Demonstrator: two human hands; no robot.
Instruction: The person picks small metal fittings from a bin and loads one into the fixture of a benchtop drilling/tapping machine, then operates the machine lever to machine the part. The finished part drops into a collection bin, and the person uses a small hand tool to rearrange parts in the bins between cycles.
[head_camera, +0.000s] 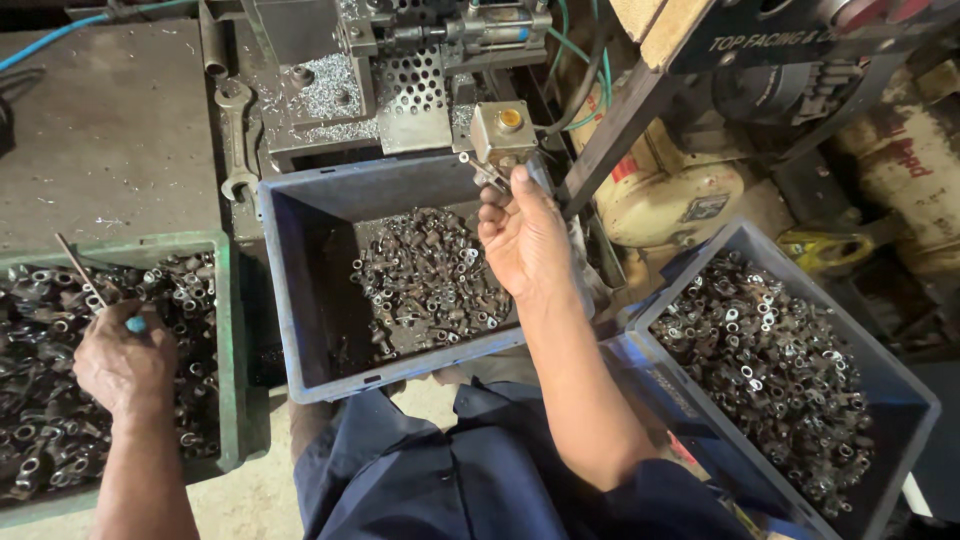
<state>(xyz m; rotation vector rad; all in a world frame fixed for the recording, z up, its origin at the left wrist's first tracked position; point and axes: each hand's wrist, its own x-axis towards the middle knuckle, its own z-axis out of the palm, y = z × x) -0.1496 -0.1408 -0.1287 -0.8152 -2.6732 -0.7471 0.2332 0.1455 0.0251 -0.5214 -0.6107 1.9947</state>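
Left hand (125, 365) grips a thin rod (80, 272); right hand (522, 240) pinches a metal part (487, 172).

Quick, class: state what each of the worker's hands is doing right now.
Left hand: closed around a thin rod with a blue handle, over the green crate.
Right hand: fingers curled at a small metal part by the machine; grip unclear.

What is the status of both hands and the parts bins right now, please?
Left hand grips a thin rod over the green bin. Right hand is raised at the machine fixture, above the middle blue bin. Nothing blocking.
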